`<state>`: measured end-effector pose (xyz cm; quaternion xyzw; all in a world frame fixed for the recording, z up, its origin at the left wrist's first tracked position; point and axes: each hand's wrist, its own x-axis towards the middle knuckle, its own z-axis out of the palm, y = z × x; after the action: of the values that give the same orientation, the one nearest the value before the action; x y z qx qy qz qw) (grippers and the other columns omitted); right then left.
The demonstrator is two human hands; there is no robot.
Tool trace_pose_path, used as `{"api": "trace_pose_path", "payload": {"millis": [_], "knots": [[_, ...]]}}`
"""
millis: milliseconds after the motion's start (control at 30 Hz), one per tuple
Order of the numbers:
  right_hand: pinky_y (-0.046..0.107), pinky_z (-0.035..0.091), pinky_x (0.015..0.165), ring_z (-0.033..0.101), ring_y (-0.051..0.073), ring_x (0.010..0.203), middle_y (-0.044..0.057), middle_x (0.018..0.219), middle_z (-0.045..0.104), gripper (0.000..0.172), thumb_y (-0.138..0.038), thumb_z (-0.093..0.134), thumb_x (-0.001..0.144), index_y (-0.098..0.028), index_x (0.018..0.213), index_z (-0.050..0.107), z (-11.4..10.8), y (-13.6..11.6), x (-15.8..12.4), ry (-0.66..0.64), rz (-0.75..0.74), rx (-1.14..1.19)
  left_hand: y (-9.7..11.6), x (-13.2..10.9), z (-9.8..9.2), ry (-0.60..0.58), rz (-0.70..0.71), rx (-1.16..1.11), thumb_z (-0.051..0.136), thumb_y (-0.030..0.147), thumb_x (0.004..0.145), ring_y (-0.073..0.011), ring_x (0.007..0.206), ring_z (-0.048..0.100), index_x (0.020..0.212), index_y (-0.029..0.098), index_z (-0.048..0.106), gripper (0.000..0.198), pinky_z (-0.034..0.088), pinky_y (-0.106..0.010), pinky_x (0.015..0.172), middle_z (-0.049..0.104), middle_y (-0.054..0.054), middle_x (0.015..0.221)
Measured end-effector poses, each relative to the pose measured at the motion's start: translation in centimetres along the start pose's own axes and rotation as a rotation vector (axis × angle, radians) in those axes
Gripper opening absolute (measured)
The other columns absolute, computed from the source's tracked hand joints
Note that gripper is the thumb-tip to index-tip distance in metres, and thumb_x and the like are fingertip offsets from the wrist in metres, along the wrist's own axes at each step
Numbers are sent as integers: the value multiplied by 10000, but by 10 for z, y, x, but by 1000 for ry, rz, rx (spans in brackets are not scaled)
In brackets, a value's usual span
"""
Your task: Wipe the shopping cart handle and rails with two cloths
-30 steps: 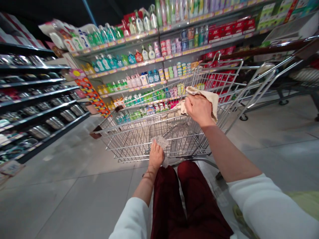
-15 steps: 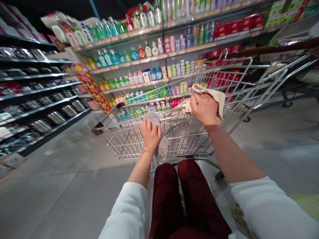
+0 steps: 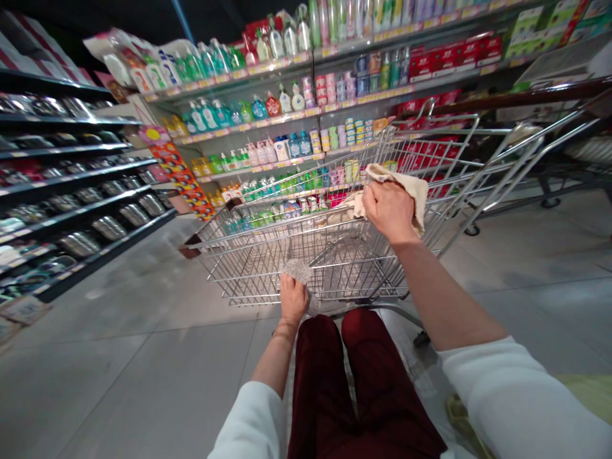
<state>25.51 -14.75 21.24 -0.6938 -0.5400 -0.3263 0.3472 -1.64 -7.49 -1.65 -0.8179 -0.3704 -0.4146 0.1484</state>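
at the maroon-trousered knees point(image 3: 317, 331), the silver wire-mesh cart point(image 3: 344, 258) seems steadied by the right hand point(image 3: 389, 209), clamped through cream cloth point(image 3: 417, 191) on its rail point(image 3: 268, 236); speckled grey cloth point(image 3: 297, 270) is gripped lower, apart, by the left hand point(image 3: 293, 298).

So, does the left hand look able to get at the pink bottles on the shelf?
Probably not: the shopping cart stands between the left hand and the pink bottles, and a grey cloth occupies its fingers.
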Motion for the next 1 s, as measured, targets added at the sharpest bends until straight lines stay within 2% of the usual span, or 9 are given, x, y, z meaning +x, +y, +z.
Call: {"api": "trace_pose_path", "payload": {"millis": [100,233,333,433,600,700,767,833,1000], "knots": [[324,364,719,599,212,820,128,853,688,403,-305,315,988,-158,789,633,2,2,0,24,-11,1,-3,20,-20,101,6,-27,469,93,815,-305,1293,486,1165,138,626,386,439,-503,1064,560,-189,1257],[317,348,694,578,198,776,112,802,678,388,-295,331,976,-169,750,620,5,6,0,58,-22,-29,-6,77,-49,308,-118,-33,505,139,819,-330,1408,373,1226,140,591,416,294,-558,1168,485,-194,1390],[318,344,687,567,195,754,108,770,668,402,-300,324,977,-174,725,610,6,9,1,68,-25,-39,-10,103,-55,247,-146,-35,525,122,793,-343,1467,282,1158,129,625,379,245,-554,1197,437,-203,1454],[320,348,696,559,196,756,109,763,657,400,-302,323,974,-176,713,599,7,11,1,66,-44,-32,-16,89,-42,114,-110,2,539,104,760,-361,1453,307,1117,114,648,373,273,-577,1187,514,-214,1364],[324,354,711,559,199,772,112,777,655,399,-321,319,973,-176,725,595,8,14,1,60,-60,-12,-21,15,-9,-38,-83,41,530,62,742,-369,1374,425,1143,116,659,424,386,-589,1120,588,-213,1247],[322,353,707,563,198,771,111,780,660,392,-315,324,971,-176,728,598,9,14,2,65,-58,-6,-21,-13,-1,-60,-77,18,505,29,744,-363,1368,434,1151,87,653,437,409,-570,1110,590,-226,1245],[320,350,702,558,195,761,107,771,657,384,-307,332,967,-176,722,597,9,14,2,74,-57,-2,-20,-15,-3,-32,-87,-3,499,34,763,-359,1384,414,1164,88,645,430,399,-568,1117,582,-229,1263],[319,349,699,553,192,752,104,764,654,381,-303,337,966,-177,716,596,9,13,2,80,-57,-2,-20,-5,-10,20,-91,-30,488,48,790,-346,1404,392,1210,107,619,444,387,-567,1122,557,-224,1310],[325,357,712,559,201,771,112,784,658,397,-309,322,973,-176,730,606,6,12,1,48,-48,-7,-26,47,-36,231,-148,-42,484,93,822,-314,1440,345,1278,155,565,468,344,-541,1147,473,-204,1424]]}}
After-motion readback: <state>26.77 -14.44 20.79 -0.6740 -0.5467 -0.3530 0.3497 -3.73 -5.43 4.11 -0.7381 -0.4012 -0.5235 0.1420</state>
